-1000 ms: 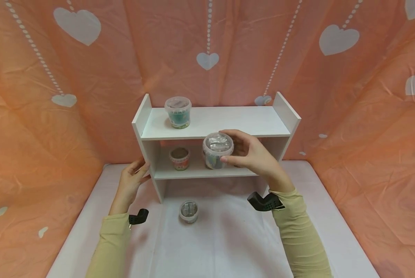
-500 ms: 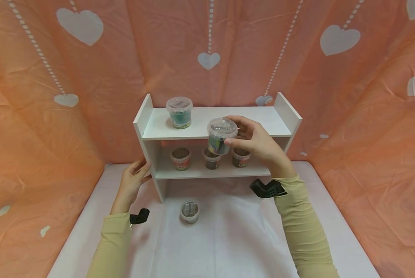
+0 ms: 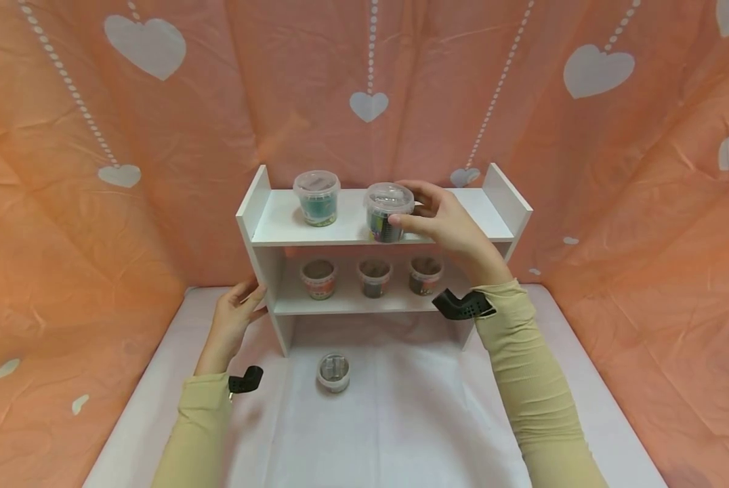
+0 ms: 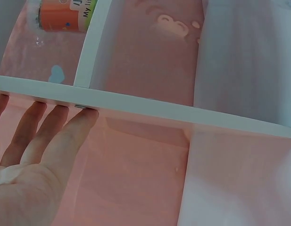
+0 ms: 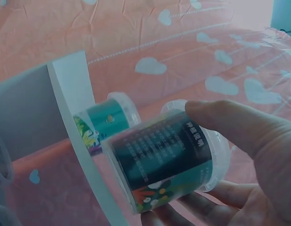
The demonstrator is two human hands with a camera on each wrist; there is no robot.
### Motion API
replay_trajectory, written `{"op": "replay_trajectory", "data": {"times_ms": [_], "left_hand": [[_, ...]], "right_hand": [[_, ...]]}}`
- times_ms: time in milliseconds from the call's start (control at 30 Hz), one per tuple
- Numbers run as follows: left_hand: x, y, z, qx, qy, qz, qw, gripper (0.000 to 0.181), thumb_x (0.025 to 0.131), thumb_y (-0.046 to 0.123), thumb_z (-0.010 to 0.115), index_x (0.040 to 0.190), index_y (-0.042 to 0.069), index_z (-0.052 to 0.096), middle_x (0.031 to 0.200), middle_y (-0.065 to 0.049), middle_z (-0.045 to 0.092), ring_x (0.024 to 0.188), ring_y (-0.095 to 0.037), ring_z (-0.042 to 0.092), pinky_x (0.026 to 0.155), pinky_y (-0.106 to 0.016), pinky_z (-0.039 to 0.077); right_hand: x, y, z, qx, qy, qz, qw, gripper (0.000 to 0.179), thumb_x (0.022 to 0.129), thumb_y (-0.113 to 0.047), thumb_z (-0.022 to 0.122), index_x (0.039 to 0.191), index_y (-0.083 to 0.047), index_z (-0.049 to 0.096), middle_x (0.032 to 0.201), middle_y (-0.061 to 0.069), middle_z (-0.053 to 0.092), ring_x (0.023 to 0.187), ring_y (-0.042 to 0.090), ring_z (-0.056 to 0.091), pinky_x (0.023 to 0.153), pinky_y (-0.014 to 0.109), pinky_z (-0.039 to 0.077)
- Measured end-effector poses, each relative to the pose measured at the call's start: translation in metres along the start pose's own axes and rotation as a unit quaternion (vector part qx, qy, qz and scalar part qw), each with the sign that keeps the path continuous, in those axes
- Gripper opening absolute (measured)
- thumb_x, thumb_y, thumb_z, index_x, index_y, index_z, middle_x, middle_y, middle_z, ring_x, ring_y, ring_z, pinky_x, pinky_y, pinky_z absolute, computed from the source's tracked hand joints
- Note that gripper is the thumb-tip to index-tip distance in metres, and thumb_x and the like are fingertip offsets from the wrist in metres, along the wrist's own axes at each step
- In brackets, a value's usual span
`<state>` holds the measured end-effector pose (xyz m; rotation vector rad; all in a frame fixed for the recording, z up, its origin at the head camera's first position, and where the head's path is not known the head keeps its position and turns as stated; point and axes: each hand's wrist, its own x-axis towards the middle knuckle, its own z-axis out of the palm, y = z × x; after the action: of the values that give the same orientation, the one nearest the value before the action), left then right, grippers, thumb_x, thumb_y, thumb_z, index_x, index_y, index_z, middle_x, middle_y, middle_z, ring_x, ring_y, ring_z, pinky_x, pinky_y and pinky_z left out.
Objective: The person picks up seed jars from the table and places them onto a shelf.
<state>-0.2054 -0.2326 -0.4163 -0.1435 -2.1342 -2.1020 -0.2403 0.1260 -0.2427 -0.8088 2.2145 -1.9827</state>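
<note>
My right hand (image 3: 446,220) grips a lidded clear plastic tub (image 3: 389,213) with a dark printed label, thumb on the near side, at the top board of a white shelf unit (image 3: 352,234). Whether its base touches the board cannot be told. In the right wrist view the label on the held tub (image 5: 164,155) shows white writing and a leafy print. To its left on the top board stands another lidded tub (image 3: 318,198) with a green label. My left hand (image 3: 230,318) touches the unit's left side panel with its fingertips, as the left wrist view confirms with the fingers (image 4: 65,136) against the panel edge.
Several smaller cups, among them a red-labelled cup (image 3: 320,279), a middle cup (image 3: 374,278) and a right cup (image 3: 425,274), stand on the lower board. One small lidded cup (image 3: 334,373) sits on the white tablecloth (image 3: 401,420). An orange heart-print cloth (image 3: 316,88) hangs behind.
My right hand has raised the tub from in front of the lower board to the top board, uncovering the cups behind it. The left hand stays at the side panel.
</note>
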Motion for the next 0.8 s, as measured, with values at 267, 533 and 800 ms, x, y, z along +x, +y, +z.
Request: {"op": "replay_trajectory", "data": {"times_ms": [267,533,800], "left_hand": [[0.001,-0.002,0.001,0.0,0.004,0.003,1.0,0.055,0.098,0.022,0.056,0.144,-0.003,0.038,0.141,-0.02,0.042,0.118,-0.02,0.051,0.092,-0.043,0.047],[0.002,-0.002,0.0,0.001,0.006,-0.008,1.0,0.058,0.098,0.024,0.056,0.144,-0.004,0.036,0.143,-0.023,0.038,0.123,-0.028,0.047,0.092,-0.042,0.046],[0.002,-0.001,0.0,0.001,0.003,-0.004,1.0,0.058,0.098,0.024,0.056,0.145,-0.003,0.036,0.144,-0.022,0.038,0.123,-0.028,0.046,0.091,-0.041,0.047]], "right_hand": [[0.014,0.0,-0.005,-0.024,0.029,0.022,0.9991,0.057,0.086,-0.01,0.072,0.138,-0.007,0.048,0.131,0.009,0.054,0.114,0.022,0.056,0.088,0.032,0.049],[0.026,0.003,-0.001,-0.016,0.056,0.023,0.998,0.056,0.086,-0.006,0.07,0.138,-0.006,0.049,0.129,0.011,0.055,0.108,0.022,0.058,0.083,0.03,0.05],[0.037,0.007,0.002,-0.018,0.053,0.019,0.9983,0.057,0.085,-0.003,0.071,0.137,-0.003,0.048,0.127,0.013,0.055,0.106,0.024,0.059,0.081,0.027,0.05]]}}
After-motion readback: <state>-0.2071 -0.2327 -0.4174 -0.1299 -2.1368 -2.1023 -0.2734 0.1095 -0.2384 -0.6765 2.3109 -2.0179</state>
